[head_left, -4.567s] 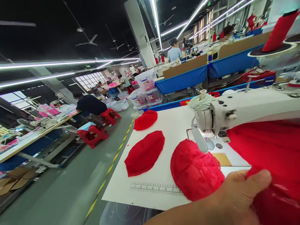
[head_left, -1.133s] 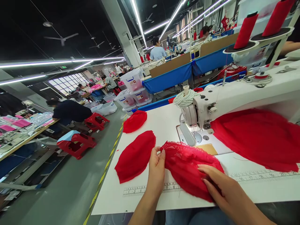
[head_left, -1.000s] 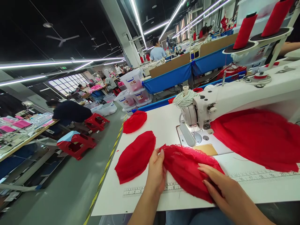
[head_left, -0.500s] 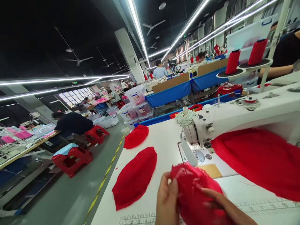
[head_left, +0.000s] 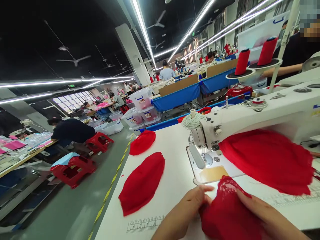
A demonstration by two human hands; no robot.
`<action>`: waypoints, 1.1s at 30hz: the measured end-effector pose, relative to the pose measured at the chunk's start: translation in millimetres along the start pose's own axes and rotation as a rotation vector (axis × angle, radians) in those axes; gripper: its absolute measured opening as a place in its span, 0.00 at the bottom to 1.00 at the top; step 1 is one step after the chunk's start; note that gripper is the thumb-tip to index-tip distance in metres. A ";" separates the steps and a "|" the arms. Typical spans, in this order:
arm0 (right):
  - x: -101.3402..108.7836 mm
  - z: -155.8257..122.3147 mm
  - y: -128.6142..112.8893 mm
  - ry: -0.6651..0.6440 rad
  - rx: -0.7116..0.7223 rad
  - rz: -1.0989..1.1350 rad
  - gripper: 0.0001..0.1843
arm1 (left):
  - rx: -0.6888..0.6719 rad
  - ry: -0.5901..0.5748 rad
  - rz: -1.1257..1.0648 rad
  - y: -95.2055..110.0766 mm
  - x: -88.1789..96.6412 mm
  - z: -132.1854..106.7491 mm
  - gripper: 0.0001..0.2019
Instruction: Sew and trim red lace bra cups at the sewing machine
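Between my hands, in front of the sewing machine (head_left: 207,133), is a bunched piece of red fabric (head_left: 228,213) with a shiny part at its top. My left hand (head_left: 186,210) grips its left edge, thumb and fingers pinched together. On the other side my right hand (head_left: 265,213) is closed on the fabric, its thumb lying over the top. The lower part of the fabric runs out of view. A large red fabric panel (head_left: 270,160) lies under the machine's arm. Left of the needle area, a leaf-shaped red panel (head_left: 142,183) and a smaller red piece (head_left: 143,142) rest flat on the white table.
A printed ruler scale (head_left: 145,223) runs along the table's front. Red thread cones (head_left: 242,62) stand on a holder behind the machine. Red stools (head_left: 73,170) and stacked plastic bins (head_left: 141,99) are on the floor beyond. A co-worker (head_left: 295,50) sits at the right.
My hands have moved slightly right and down with the red fabric, which is now folded differently and uncovers the yellowish patch by the needle plate. The view has shifted a little.
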State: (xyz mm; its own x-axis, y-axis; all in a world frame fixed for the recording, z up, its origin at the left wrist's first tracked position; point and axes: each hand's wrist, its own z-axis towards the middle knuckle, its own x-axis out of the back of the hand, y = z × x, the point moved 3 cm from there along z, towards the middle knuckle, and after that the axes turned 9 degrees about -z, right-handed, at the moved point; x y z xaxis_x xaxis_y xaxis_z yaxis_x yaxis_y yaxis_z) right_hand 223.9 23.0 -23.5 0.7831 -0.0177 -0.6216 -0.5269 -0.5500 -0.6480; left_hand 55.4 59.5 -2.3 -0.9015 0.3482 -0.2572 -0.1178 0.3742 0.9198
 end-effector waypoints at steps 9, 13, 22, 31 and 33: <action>4.2 15.0 -17.5 -0.123 0.049 0.065 0.11 | 0.090 -0.070 -0.344 8.4 10.3 22.8 0.19; 9.5 20.6 -15.2 -0.018 0.179 -0.057 0.10 | 0.144 -0.171 -0.356 -0.4 7.9 22.6 0.27; 7.5 23.9 -13.3 0.066 0.291 -0.206 0.17 | 0.224 -0.214 -0.258 -10.9 1.1 14.6 0.23; -3.5 23.7 -9.4 0.144 0.376 -0.044 0.13 | 0.086 -0.124 -0.196 -14.1 -8.5 10.2 0.22; -4.4 25.5 -6.4 0.167 0.391 -0.027 0.14 | 0.080 -0.116 -0.178 -18.6 -9.8 10.0 0.21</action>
State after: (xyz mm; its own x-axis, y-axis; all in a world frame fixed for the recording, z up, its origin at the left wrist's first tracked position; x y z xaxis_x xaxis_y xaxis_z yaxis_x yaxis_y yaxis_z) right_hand 215.4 47.9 -27.9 0.8243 -0.1604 -0.5430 -0.5657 -0.1948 -0.8012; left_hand 70.5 57.7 -19.8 -0.8152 0.3650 -0.4496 -0.2330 0.5040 0.8317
